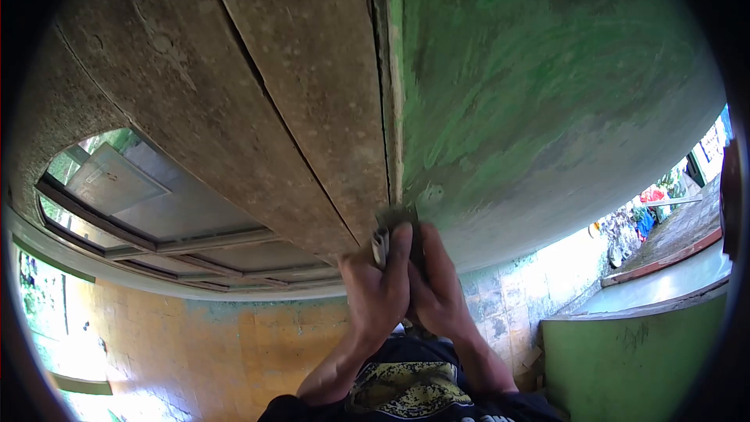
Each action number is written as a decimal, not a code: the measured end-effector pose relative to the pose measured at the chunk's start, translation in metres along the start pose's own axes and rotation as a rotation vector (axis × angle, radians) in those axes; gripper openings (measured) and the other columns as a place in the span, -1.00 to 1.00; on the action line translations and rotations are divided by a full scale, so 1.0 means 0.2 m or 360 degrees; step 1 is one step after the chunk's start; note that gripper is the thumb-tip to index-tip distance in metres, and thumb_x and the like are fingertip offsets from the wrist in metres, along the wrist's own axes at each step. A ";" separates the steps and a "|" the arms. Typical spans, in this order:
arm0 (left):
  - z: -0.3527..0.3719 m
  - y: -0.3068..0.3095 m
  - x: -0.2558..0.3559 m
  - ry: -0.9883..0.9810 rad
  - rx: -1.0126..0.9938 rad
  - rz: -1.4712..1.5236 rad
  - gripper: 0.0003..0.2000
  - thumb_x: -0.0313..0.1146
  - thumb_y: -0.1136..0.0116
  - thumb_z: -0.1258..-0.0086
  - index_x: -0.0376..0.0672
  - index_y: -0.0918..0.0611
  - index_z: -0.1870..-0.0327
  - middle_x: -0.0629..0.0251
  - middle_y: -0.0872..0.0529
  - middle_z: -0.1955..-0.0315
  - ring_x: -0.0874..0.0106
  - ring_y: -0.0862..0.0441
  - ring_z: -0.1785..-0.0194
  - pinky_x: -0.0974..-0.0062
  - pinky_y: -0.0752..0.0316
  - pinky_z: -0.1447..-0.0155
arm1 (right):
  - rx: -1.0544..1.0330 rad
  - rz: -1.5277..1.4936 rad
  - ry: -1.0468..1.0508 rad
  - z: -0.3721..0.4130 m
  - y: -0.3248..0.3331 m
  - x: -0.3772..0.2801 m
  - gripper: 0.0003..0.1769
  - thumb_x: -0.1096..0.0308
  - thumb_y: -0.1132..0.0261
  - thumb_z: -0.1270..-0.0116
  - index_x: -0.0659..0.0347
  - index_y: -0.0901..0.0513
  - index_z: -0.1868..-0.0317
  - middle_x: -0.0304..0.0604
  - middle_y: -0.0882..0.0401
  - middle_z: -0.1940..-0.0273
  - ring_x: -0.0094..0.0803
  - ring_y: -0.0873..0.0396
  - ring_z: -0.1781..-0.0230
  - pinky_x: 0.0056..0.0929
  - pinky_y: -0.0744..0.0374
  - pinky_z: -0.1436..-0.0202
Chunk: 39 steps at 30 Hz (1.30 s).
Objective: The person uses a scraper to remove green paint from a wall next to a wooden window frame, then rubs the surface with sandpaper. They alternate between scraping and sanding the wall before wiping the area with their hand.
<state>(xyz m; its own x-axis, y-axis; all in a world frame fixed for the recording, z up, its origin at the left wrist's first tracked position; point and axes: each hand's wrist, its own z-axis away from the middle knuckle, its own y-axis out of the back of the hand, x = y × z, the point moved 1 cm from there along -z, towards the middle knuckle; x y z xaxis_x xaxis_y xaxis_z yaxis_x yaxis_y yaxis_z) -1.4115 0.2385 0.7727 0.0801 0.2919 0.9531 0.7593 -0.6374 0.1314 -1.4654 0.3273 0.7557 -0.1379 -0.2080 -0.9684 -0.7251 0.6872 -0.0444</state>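
Note:
My left hand (370, 287) and my right hand (440, 285) are pressed together, closed around a folded grey sheet that looks like sandpaper (381, 245). The sheet's dark upper end reaches the corner where a worn brown wooden panel (273, 55) meets a green painted wall (539, 70). A narrow pale strip (396, 109) runs along that joint, directly above my hands. Swirling scuff marks cover the green paint. The fingers partly hide the sheet, and its upper end is slightly blurred.
A wood-framed window (187, 242) with glass panes lies left of the panel. Orange floor tiles (211, 344) spread below. To the right stands a low green wall (625, 367) with a pale ledge (664, 285). Colourful items (647, 207) lie beyond it.

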 end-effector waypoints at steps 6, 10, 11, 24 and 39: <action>0.04 -0.01 -0.11 0.0011 0.0005 -0.0068 -0.69 -0.32 -0.17 -0.51 -0.37 -0.59 0.44 0.29 -0.56 0.65 0.58 -0.46 0.53 0.43 -0.34 0.47 | -0.0001 0.0032 -0.0251 0.06 -0.01 0.05 -0.59 0.51 -0.06 -0.48 0.26 -0.28 -0.30 0.06 -0.57 0.06 -0.28 -0.56 0.07 -0.32 -0.52 -0.05; 0.04 0.00 -0.08 0.0187 -0.0072 -0.0130 -0.66 -0.32 -0.17 -0.51 -0.38 -0.59 0.49 0.12 -0.57 0.71 0.43 -0.51 0.65 0.36 -0.36 0.50 | 0.0011 -0.0042 -0.0273 0.07 -0.01 0.06 -0.58 0.50 -0.05 -0.49 0.26 -0.26 -0.32 0.07 -0.57 0.07 -0.29 -0.56 0.07 -0.32 -0.52 -0.05; 0.03 0.00 -0.08 0.0125 -0.0092 -0.0152 -0.66 -0.32 -0.17 -0.51 -0.38 -0.59 0.48 0.12 -0.57 0.71 0.44 -0.52 0.65 0.37 -0.37 0.50 | 0.0012 -0.0029 -0.0246 0.06 -0.01 0.06 -0.57 0.50 -0.04 -0.49 0.25 -0.26 -0.33 0.07 -0.57 0.07 -0.29 -0.56 0.07 -0.33 -0.52 -0.05; 0.06 -0.02 -0.13 0.0065 -0.0002 -0.0156 -0.62 -0.27 -0.17 -0.53 -0.36 -0.56 0.51 0.37 -0.48 0.73 0.68 -0.36 0.56 0.44 -0.28 0.53 | 0.0011 -0.0035 -0.0213 0.06 -0.01 0.12 -0.56 0.49 -0.05 -0.49 0.21 -0.27 -0.34 0.04 -0.62 0.05 -0.27 -0.61 0.03 -0.33 -0.52 -0.08; -0.01 0.02 -0.05 -0.0057 -0.0031 -0.0137 -0.64 -0.34 -0.18 -0.50 -0.38 -0.58 0.54 0.08 -0.53 0.75 0.48 -0.52 0.67 0.34 -0.33 0.53 | -0.0007 -0.0012 -0.0172 0.03 -0.01 0.04 -0.59 0.49 -0.06 -0.49 0.22 -0.28 -0.31 0.10 -0.61 0.09 -0.19 -0.61 0.07 -0.26 -0.53 -0.02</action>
<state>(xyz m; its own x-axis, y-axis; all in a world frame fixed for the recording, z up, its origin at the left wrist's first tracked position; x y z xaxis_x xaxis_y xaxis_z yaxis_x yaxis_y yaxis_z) -1.4103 0.2329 0.7648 0.0382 0.3712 0.9278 0.7516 -0.6225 0.2181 -1.4618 0.3282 0.7473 -0.0590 -0.1364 -0.9889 -0.7286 0.6831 -0.0508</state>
